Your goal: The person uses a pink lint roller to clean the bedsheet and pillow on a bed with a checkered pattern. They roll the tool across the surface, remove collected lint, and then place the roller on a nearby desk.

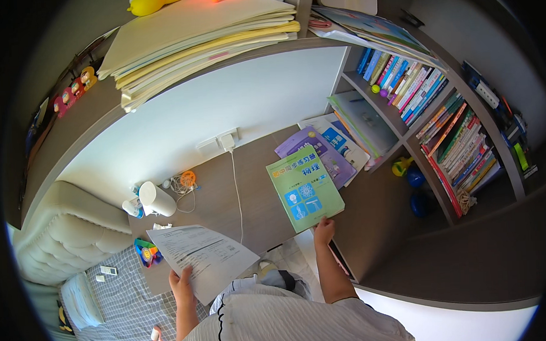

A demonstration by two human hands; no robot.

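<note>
My left hand (182, 286) grips the lower edge of a printed paper sheet (208, 256), thumb on top. The sheet is tilted over the front left of the desk (215, 190). At the right, my right hand (324, 232) pinches the bottom edge of a green paperback workbook (305, 187). The workbook's cover bears writing and blue picture squares. Behind it lie a purple book (322, 153) and a white booklet (342, 139), both partly covered.
A white cylinder (157, 199), a bundled cord (183, 185) and a medal with ribbon (147, 254) sit at the desk's left. A white charger (227, 142) trails its cable across. Bookshelves (405, 134) stand right; a paper stack (196, 42) rests on the overhead shelf; a bed (124, 306) is left.
</note>
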